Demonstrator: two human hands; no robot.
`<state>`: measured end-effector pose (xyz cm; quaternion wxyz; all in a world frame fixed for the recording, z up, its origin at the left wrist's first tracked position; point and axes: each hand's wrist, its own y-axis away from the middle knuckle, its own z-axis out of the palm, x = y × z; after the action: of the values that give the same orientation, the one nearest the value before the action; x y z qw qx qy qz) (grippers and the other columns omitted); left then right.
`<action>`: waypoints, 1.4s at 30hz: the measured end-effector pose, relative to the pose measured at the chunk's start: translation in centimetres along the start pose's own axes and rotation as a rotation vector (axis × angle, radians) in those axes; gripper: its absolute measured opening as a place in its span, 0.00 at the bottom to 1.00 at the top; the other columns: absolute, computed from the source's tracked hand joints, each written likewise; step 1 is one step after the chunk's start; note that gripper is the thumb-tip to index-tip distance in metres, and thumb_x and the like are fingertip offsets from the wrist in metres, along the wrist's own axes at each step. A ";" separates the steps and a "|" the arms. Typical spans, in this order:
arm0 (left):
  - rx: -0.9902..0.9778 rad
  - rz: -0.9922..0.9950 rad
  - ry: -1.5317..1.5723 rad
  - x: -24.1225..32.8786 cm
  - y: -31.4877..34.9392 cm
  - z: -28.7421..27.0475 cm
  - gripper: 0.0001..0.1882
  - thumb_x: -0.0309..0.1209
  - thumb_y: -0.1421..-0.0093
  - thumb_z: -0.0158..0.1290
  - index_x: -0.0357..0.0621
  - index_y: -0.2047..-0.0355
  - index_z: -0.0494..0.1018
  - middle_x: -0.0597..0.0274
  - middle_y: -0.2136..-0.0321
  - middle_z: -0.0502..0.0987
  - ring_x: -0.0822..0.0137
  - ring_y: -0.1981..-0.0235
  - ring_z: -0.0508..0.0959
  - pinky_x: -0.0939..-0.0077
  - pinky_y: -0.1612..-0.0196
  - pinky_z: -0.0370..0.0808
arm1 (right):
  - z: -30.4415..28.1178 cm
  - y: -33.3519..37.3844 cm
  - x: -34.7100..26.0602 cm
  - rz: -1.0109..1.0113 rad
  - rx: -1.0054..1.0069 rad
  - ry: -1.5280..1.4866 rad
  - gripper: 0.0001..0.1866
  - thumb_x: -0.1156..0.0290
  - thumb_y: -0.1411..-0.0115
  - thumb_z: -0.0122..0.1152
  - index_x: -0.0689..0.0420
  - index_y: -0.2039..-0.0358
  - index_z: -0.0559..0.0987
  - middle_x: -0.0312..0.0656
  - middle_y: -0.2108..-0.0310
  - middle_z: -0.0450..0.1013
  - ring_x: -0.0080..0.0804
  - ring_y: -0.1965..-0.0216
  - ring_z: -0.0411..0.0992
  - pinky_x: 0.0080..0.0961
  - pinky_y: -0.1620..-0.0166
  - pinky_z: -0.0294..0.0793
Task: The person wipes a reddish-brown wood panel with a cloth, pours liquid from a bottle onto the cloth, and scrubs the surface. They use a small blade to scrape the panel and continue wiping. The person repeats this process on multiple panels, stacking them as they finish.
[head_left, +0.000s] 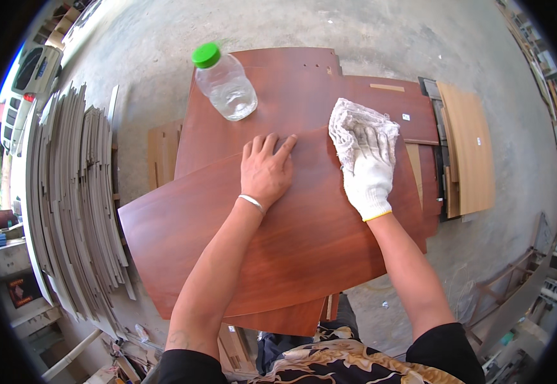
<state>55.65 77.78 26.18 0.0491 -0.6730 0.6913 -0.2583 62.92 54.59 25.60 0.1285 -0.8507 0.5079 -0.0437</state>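
A reddish-brown wood panel (278,243) with a smooth surface lies across a stack of similar boards in front of me. My bare left hand (267,168) rests on the panel near its far edge, fingers spread and palm down. On my right hand (369,169) is a white knit glove; it presses a crumpled whitish cloth (360,118) against the panel's far right part. Beyond my left hand, a clear plastic bottle (230,89) with a green cap stands on the board underneath (285,83), partly filled with clear liquid.
Long thin grey strips (77,198) are piled on the floor at the left. Light wood boards (467,150) lean or lie at the right of the stack. A metal frame (502,281) is at the lower right. A white vehicle (32,83) stands far left.
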 end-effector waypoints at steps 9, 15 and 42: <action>-0.028 -0.032 -0.016 0.1 -0.4 0.1 0.19 0.26 0.37 0.57 0.53 0.46 0.82 0.63 0.53 0.80 0.56 0.53 0.77 0.57 0.50 0.72 | -0.9 0.0 0.0 0.004 -0.022 -0.081 0.27 0.55 0.26 0.48 0.52 0.32 0.76 0.39 0.29 0.70 0.43 0.23 0.57 0.53 0.20 0.41; -0.024 -0.028 -0.036 0.2 -0.4 0.3 0.19 0.25 0.39 0.58 0.54 0.47 0.82 0.63 0.55 0.79 0.56 0.54 0.77 0.58 0.50 0.72 | -1.2 -0.1 -0.1 -0.002 -0.042 -0.089 0.28 0.54 0.26 0.49 0.51 0.31 0.76 0.38 0.28 0.69 0.43 0.23 0.56 0.54 0.21 0.40; -0.086 -0.047 -0.040 0.5 -0.4 -0.1 0.20 0.25 0.38 0.57 0.53 0.45 0.82 0.63 0.53 0.80 0.56 0.52 0.76 0.59 0.49 0.71 | -0.8 0.0 0.1 -0.033 0.028 -0.131 0.27 0.54 0.27 0.51 0.53 0.34 0.77 0.40 0.31 0.72 0.46 0.25 0.60 0.57 0.22 0.44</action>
<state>55.97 77.36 26.58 0.0275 -0.6957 0.6846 -0.2160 62.80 54.31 26.39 0.1726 -0.8582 0.4835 0.0026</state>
